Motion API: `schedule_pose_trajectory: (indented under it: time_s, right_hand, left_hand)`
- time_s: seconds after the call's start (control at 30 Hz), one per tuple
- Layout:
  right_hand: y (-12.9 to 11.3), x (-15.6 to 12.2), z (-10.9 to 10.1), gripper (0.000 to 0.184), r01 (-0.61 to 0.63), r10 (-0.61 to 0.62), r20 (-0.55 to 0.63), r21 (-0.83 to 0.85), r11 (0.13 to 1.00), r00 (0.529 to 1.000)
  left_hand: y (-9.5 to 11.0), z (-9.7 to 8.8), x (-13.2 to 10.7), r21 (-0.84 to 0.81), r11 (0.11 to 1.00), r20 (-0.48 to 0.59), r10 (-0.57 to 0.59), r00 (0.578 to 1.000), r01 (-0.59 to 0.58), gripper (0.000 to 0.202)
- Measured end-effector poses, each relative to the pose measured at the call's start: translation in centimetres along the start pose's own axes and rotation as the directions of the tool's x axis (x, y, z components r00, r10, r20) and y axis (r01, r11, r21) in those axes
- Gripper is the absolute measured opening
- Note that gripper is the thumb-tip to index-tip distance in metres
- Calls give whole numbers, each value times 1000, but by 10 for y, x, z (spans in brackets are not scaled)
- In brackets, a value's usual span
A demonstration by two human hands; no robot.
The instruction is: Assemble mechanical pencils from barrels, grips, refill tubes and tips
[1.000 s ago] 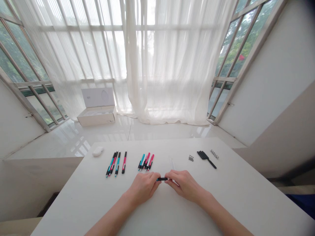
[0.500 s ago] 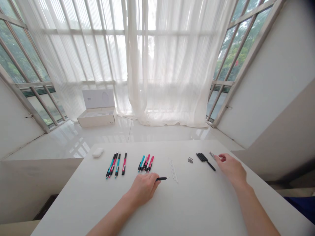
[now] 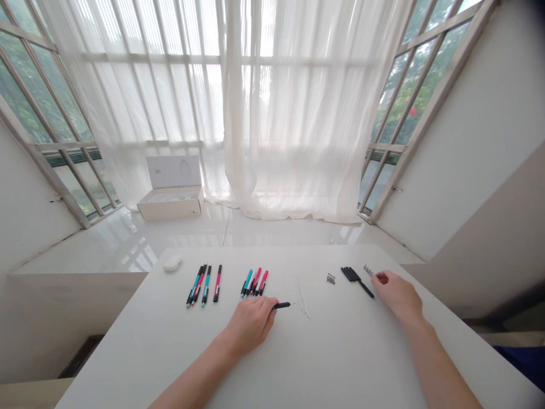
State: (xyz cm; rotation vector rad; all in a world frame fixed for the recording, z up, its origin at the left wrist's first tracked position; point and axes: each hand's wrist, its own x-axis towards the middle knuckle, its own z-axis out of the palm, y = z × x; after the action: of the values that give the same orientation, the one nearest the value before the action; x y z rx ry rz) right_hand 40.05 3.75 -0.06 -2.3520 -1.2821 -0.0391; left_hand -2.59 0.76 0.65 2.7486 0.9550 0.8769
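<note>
My left hand [image 3: 254,321] is closed around a pen [image 3: 281,305] whose black front part points right, a thin refill end poking out of it. To the right, the thumb and fingers of my right hand [image 3: 397,292] are pinched together at the end of a row of small silver pen tips [image 3: 368,270]; whatever is between them is hidden. Several black grip sleeves [image 3: 351,274] lie just left of that hand, one set apart at an angle. Small metal springs [image 3: 331,278] sit further left. Thin white refills [image 3: 301,295] lie beyond the held pen's tip.
Several blue and pink pen barrels [image 3: 255,282] lie behind my left hand. Further left are several whole pens [image 3: 206,284] and a white rounded case [image 3: 172,263]. An open white box [image 3: 171,204] stands on the ledge behind the white table [image 3: 323,363].
My right hand has shifted slightly down and left, its fingers drawn closer together by the pen tips. My left hand keeps the pen in nearly the same place. The view has moved slightly.
</note>
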Motion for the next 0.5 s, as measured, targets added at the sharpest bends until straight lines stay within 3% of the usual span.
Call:
schedule_pose_trajectory:
  time_s: [0.13,0.23,0.37,0.5]
  right_hand:
    - [-36,-15,-7,35,211,-199,-70,313,926,978]
    - [-74,-41,-9,36,318,-345,-28,463,827,938]
    - [-110,-74,-7,31,438,-539,65,506,743,840]
    - [-121,-87,-5,30,480,-617,114,525,703,779]
  left_hand:
    - [-1,1,-2,-159,982,-61,-113,992,102,15]
    - [-1,0,-2,-380,913,-114,-208,971,151,13]
    - [-2,-1,-2,-533,833,-105,-243,964,152,13]
    - [-3,2,-3,-547,818,-26,-227,974,176,15]
